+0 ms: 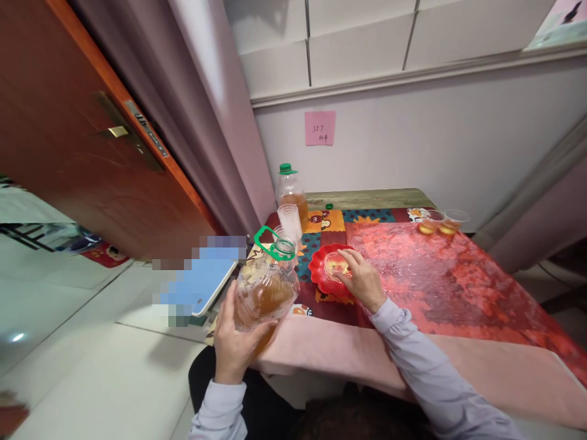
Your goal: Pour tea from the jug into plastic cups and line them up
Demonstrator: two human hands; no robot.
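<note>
My left hand (pixel 233 342) is wrapped under a large clear jug (pixel 266 284) of amber liquid, held tilted at the table's left edge; the jug has a green handle ring and an open mouth. My right hand (pixel 360 278) grips a small clear plastic cup (pixel 335 264) that stands on a red plate (pixel 321 272). The cup seems to hold a little amber liquid.
A stack of clear cups (pixel 290 221) and a green-capped bottle (pixel 290 189) of amber liquid stand behind the jug. Two filled cups (pixel 443 221) sit at the far right of the red-covered table (pixel 435 281). A green cap (pixel 329 206) lies near the wall. A wooden door (pixel 68 140) is at left.
</note>
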